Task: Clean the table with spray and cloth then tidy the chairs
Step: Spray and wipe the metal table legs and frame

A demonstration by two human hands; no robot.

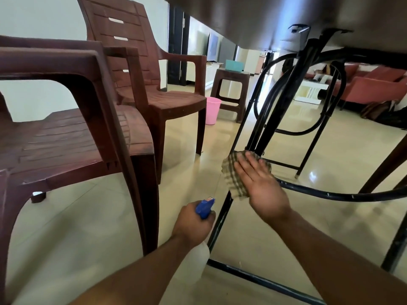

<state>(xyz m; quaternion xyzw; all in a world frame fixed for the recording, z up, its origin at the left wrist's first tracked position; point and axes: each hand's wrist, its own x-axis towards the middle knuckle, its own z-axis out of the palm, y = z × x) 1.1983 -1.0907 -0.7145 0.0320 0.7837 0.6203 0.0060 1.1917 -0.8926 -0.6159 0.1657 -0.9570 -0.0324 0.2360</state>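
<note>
left hand [191,222] tight round spray bottle [206,208]; right hand [262,190] flat, straight-fingered, on cloth [231,178] against table leg [259,139]

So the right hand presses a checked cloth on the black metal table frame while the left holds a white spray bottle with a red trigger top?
Not quite. The head view shows the trigger top of the white spray bottle is blue, not red. The left hand does grip it, and the right hand presses the checked cloth on the black metal table frame.
</note>
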